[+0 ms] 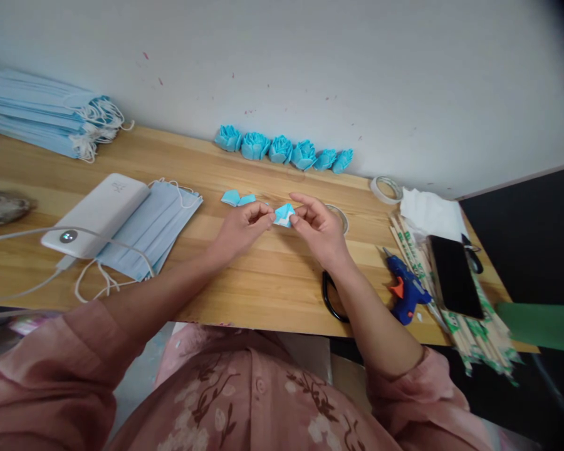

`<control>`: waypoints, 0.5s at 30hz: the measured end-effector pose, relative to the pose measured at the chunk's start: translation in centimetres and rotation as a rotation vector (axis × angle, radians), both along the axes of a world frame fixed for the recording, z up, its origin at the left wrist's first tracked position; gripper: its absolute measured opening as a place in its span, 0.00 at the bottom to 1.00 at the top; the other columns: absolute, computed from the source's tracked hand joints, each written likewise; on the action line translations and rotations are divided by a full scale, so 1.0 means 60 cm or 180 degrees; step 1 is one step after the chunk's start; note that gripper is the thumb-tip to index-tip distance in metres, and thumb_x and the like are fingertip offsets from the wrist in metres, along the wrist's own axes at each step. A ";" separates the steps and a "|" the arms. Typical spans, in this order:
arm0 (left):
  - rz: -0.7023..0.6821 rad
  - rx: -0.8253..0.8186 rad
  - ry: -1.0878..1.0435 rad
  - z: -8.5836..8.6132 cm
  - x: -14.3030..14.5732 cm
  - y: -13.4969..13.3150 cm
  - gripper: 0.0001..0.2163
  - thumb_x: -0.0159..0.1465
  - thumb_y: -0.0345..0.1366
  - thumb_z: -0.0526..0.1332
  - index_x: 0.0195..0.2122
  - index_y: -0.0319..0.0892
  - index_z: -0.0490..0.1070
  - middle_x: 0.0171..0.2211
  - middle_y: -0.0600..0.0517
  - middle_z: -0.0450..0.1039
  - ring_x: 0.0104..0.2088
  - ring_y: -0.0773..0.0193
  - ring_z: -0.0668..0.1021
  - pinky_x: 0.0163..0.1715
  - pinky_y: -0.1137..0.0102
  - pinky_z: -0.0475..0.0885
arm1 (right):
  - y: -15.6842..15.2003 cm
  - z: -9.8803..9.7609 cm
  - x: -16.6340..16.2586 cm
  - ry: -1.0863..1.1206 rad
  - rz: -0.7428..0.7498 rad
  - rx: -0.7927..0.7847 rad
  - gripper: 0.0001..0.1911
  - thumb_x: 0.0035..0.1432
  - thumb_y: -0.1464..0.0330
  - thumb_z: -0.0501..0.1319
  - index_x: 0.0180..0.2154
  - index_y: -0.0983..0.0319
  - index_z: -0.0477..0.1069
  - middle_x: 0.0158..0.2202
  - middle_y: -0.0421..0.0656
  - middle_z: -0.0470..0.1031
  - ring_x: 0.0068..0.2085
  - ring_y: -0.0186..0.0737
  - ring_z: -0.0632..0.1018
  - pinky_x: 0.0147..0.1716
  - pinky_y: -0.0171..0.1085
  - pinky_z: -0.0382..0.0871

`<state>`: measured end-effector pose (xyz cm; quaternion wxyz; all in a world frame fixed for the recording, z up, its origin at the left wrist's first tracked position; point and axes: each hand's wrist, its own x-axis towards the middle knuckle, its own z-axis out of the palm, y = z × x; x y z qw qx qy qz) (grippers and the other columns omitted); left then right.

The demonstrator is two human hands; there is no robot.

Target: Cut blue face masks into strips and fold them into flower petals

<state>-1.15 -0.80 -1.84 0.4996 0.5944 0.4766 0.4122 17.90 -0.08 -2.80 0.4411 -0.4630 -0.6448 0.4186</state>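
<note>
A small folded piece of blue material, with a white strip across its lower part, is pinched between both hands just above the table. My left hand grips its left edge with thumb and forefinger. At its right edge, my right hand holds it the same way, the other fingers curled loosely. Beyond my left hand lie blue folded petals, partly hidden by the fingers. Behind my right hand a roll of tape shows in part. Black scissor handles peek out beside my right forearm.
Blue folded flowers line the wall. Left are stacked face masks, more masks and a cabled white power bank. Right are a blue glue gun, wrapped chopsticks, a phone and a tape roll.
</note>
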 end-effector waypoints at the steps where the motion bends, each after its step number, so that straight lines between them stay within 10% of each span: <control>1: -0.0007 0.0004 0.0026 0.000 0.000 0.000 0.08 0.61 0.39 0.59 0.27 0.43 0.68 0.25 0.57 0.67 0.29 0.67 0.68 0.33 0.71 0.64 | 0.000 0.000 0.000 0.0002 0.0002 0.0001 0.22 0.58 0.61 0.64 0.54 0.56 0.72 0.30 0.37 0.73 0.31 0.35 0.71 0.34 0.38 0.67; 15: 0.1219 0.0425 -0.0191 0.003 -0.055 0.056 0.10 0.61 0.38 0.61 0.24 0.42 0.67 0.23 0.56 0.67 0.26 0.68 0.67 0.32 0.70 0.64 | 0.019 -0.005 0.011 0.0592 -0.0666 0.0014 0.16 0.58 0.61 0.63 0.48 0.57 0.72 0.32 0.37 0.75 0.30 0.33 0.75 0.35 0.37 0.72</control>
